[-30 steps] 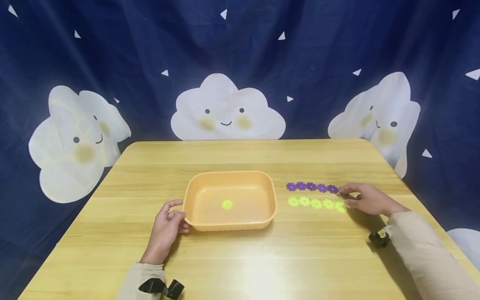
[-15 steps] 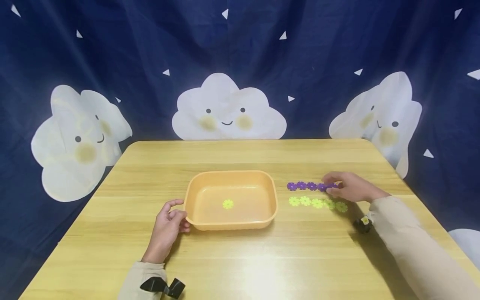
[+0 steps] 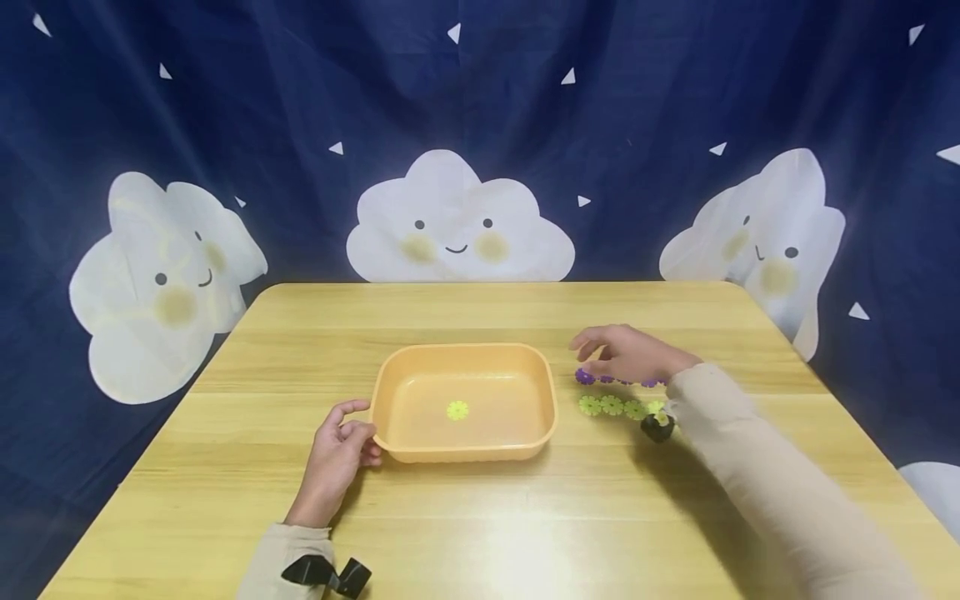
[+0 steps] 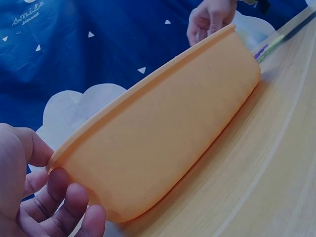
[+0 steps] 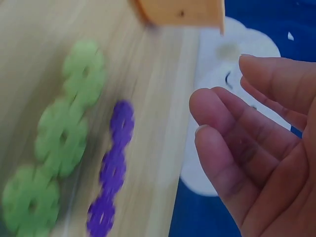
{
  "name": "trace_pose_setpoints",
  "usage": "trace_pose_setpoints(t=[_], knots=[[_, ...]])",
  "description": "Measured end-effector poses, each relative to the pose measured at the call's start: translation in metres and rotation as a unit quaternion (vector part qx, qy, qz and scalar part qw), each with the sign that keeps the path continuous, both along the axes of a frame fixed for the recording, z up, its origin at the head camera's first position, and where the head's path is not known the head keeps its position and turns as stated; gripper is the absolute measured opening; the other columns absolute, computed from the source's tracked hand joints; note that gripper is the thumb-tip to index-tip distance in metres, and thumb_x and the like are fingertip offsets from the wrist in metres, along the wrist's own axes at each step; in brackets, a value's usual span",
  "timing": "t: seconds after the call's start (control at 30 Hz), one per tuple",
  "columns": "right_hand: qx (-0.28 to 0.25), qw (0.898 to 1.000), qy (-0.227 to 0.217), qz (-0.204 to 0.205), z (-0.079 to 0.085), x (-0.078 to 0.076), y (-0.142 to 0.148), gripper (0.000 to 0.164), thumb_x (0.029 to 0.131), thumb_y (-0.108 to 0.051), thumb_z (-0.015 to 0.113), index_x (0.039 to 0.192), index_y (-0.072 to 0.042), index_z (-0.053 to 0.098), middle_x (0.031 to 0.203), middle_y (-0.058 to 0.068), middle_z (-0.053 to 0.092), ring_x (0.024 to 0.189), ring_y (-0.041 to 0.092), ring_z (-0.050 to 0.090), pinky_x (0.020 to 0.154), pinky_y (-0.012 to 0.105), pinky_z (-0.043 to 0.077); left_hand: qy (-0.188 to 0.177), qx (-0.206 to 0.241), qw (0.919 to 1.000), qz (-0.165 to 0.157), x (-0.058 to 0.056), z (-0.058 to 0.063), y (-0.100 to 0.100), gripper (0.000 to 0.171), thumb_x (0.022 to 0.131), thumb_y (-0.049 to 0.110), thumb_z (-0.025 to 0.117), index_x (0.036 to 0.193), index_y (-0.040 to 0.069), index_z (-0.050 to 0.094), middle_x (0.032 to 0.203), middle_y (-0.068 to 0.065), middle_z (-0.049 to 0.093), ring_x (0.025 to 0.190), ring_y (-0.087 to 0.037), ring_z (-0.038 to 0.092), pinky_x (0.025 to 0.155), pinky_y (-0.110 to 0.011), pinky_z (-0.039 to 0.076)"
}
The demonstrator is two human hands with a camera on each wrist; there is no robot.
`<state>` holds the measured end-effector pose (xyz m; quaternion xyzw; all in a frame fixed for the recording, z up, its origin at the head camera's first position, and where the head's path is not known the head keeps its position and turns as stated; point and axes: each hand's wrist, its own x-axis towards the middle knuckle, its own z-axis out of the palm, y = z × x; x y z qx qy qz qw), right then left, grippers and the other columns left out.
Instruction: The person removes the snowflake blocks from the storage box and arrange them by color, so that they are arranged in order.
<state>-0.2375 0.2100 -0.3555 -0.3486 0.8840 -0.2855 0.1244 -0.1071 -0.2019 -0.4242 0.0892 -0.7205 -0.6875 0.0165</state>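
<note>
An orange plastic tray (image 3: 465, 455) stands on the table, with one yellow-green flower-shaped disc (image 3: 457, 410) on its floor. My left hand (image 3: 333, 458) grips the tray's left end, its thumb and fingers at the rim, as the left wrist view also shows. To the right of the tray, my right hand (image 3: 633, 353) hovers over a row of purple flower-shaped discs (image 3: 585, 377), covering part of it. In the right wrist view its fingers (image 5: 217, 153) are loosely bent and apart, with nothing between them. A row of yellow-green discs (image 3: 612, 406) lies nearer me, partly behind the right wrist.
The wooden table (image 3: 450, 533) reaches back to a dark blue curtain (image 3: 495, 75) printed with white clouds. Black camera mounts (image 3: 657, 427) sit on both wrists. The right forearm's sleeve (image 3: 765, 467) crosses the table's right side.
My right hand has moved left along the purple row, from its right end to above its left end near the tray. The left hand stays on the tray; the discs look unmoved.
</note>
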Motion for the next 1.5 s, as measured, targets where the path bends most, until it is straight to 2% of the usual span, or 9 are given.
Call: trace_pose_setpoints(t=[0.23,0.37,0.47,0.7,0.97,1.27,1.37,1.5], knots=[[-0.014,0.999,-0.012,0.036,0.004,-0.007,-0.039,0.035,0.089,-0.001,0.065,0.123,0.004,0.057,0.106,0.019,0.067,0.089,0.028,0.068,0.081,0.036,0.057,0.001,-0.001,1.0,0.003,0.0,0.0,0.0,0.037,0.092,-0.005,0.047,0.128,0.0,0.041,0.076,-0.008,0.06,0.063,-0.015,0.058,0.059,-0.029,0.057],[-0.018,0.998,-0.007,0.055,0.009,-0.008,-0.059,0.034,0.088,-0.001,0.067,0.121,0.001,0.059,0.101,0.016,0.068,0.084,0.023,0.068,0.079,0.033,0.057,-0.001,-0.004,1.0,0.005,0.0,0.0,-0.001,0.036,0.092,-0.005,0.047,0.128,0.0,0.041,0.076,-0.008,0.06,0.063,-0.015,0.058,0.059,-0.029,0.057],[-0.008,0.998,-0.019,0.066,0.011,-0.008,-0.072,0.035,0.088,-0.002,0.068,0.122,-0.002,0.059,0.099,0.013,0.068,0.081,0.019,0.067,0.077,0.031,0.056,-0.002,-0.006,1.0,0.004,0.0,0.0,-0.001,0.036,0.092,-0.005,0.047,0.128,0.0,0.041,0.075,-0.007,0.059,0.063,-0.015,0.058,0.06,-0.029,0.057],[0.048,0.993,-0.052,0.094,0.011,-0.014,-0.103,0.041,0.087,-0.007,0.071,0.126,-0.002,0.058,0.101,0.01,0.067,0.084,0.018,0.065,0.08,0.028,0.054,-0.001,-0.004,1.0,0.004,0.0,-0.001,-0.001,0.036,0.093,-0.005,0.047,0.128,0.0,0.04,0.075,-0.007,0.059,0.063,-0.015,0.058,0.059,-0.029,0.057],[0.13,0.979,-0.107,0.115,0.01,-0.02,-0.137,0.052,0.082,-0.008,0.075,0.131,-0.005,0.056,0.113,0.013,0.065,0.089,0.015,0.064,0.087,0.027,0.05,-0.001,-0.003,1.0,0.004,-0.001,-0.003,0.0,0.036,0.092,-0.005,0.047,0.127,0.0,0.041,0.077,-0.009,0.06,0.063,-0.015,0.058,0.059,-0.029,0.057],[0.162,0.969,-0.134,0.134,-0.005,-0.023,-0.174,0.048,0.079,-0.006,0.079,0.122,-0.02,0.062,0.107,0.0,0.065,0.104,0.014,0.057,0.091,0.028,0.047,0.004,0.001,1.0,0.005,-0.002,-0.001,0.001,0.035,0.092,-0.006,0.046,0.126,-0.001,0.041,0.075,-0.006,0.059,0.062,-0.014,0.057,0.058,-0.028,0.057],[0.158,0.968,-0.149,0.126,-0.011,-0.022,-0.183,0.046,0.077,-0.004,0.08,0.117,-0.022,0.065,0.104,-0.001,0.065,0.101,0.012,0.057,0.089,0.027,0.048,0.003,0.002,1.0,0.004,-0.002,0.0,0.001,0.035,0.092,-0.006,0.046,0.126,-0.001,0.041,0.076,-0.008,0.059,0.062,-0.015,0.058,0.058,-0.029,0.057],[0.149,0.97,-0.157,0.113,-0.018,-0.02,-0.192,0.045,0.074,-0.006,0.083,0.113,-0.02,0.068,0.096,0.002,0.064,0.088,0.011,0.057,0.083,0.024,0.047,-0.004,0.0,1.0,0.004,-0.001,-0.001,0.0,0.035,0.093,-0.005,0.046,0.127,-0.001,0.041,0.078,-0.011,0.059,0.064,-0.016,0.058,0.06,-0.03,0.058]])
